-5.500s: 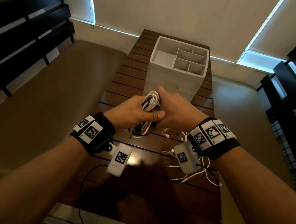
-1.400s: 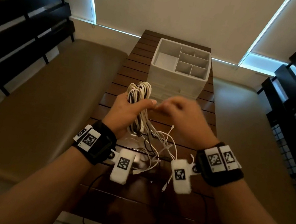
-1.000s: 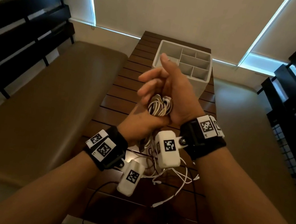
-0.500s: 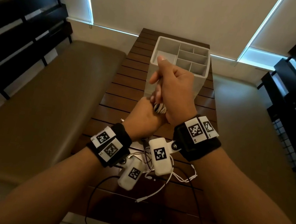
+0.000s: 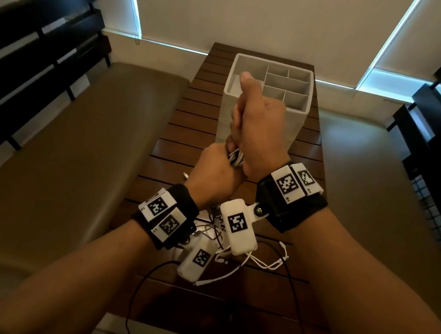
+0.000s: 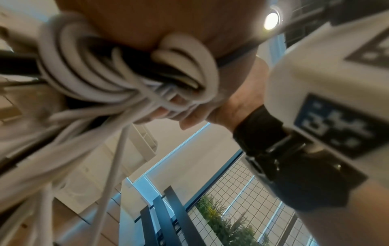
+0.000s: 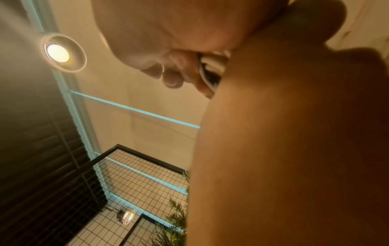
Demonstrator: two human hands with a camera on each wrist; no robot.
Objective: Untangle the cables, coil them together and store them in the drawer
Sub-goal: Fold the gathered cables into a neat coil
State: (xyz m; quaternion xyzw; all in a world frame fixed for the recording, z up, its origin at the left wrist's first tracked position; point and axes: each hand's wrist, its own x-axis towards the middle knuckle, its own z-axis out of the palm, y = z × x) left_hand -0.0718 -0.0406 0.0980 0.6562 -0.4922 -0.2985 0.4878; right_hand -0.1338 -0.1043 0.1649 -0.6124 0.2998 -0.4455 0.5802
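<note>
The left hand (image 5: 216,176) holds the coil of cables (image 5: 235,158) in a closed fist above the middle of the wooden table (image 5: 190,133), and the right hand (image 5: 258,132) is above it with its fingers curled around the top of the same coil, thumb pointing up. In the left wrist view the white loops are wrapped together with a turn around them, so I judge the coiling is almost finished. But some loose ends (image 5: 264,265) of cable hang down and lie on the near part of the table, so these are still to be wound in. After that the drawer remains: the white organizer box (image 5: 297,121) stands just behind the hands at the far end, and I cannot see any drawer open. The table is narrow, with benches on the left and right, and there is free room above and beside the hands.
</note>
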